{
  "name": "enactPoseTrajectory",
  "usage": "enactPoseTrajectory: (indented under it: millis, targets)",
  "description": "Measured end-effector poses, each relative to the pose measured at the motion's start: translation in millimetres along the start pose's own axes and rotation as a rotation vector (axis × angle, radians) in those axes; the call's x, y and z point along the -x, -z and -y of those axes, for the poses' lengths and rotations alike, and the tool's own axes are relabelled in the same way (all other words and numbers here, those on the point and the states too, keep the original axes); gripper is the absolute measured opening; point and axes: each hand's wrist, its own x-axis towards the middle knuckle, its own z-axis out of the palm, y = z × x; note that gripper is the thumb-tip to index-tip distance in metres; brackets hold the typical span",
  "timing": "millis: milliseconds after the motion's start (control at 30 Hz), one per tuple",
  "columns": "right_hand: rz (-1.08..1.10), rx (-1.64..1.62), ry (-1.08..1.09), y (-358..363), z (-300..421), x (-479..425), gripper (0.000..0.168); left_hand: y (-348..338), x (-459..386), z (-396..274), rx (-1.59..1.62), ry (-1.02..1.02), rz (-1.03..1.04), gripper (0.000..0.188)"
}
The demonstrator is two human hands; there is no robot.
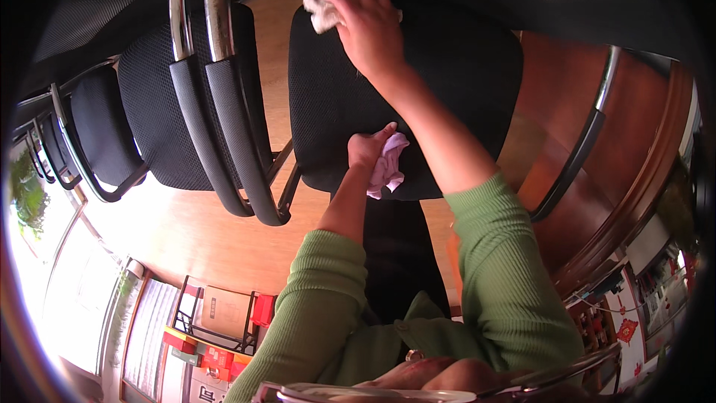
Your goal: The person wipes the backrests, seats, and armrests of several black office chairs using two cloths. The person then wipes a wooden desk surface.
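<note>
In front of me is a black padded chair seat (330, 106) with a mesh-textured cover. My right hand (369, 22) presses a crumpled white cloth (321, 11) at the far part of the seat, close to the backrest (565, 5). Nearer to me, at the front part of the seat, my left hand (366, 150) grips a bunched pale pink cloth (387, 168). Part of the white cloth is hidden under my right fingers.
Chrome armrests with dark padded sleeves (229, 134) stand just left of the seat. More black chairs (168, 106) line up beyond them. At right, another armrest (576, 168) stands before reddish-brown wooden furniture (615, 179). A shelf with boxes (224, 313) lies at lower left.
</note>
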Motion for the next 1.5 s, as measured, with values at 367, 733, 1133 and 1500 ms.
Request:
enactPoseTrajectory:
  millis: [367,733,1133,1500]
  targets:
    - [0.117,-0.019,0.284,10.6,-33.8,94.9,0.036,-9.3,-65.5,49.1,-0.226,-0.091,-0.023,0.074]
    - [-0.153,0.397,-0.372,122.4,-97.9,224.7,0.07,-1.2,-16.7,15.6,-0.046,-0.049,-0.1,0.077]
    - [-0.1,0.211,-0.299,179.6,-67.1,231.0,0.056,38.5,72.8,35.2,0.47,-0.183,0.434,0.057]
    - [0.501,-0.41,-0.473,81.7,77.2,350.9,0.067,183.9,233.8,29.9,0.054,-1.345,-0.539,0.045]
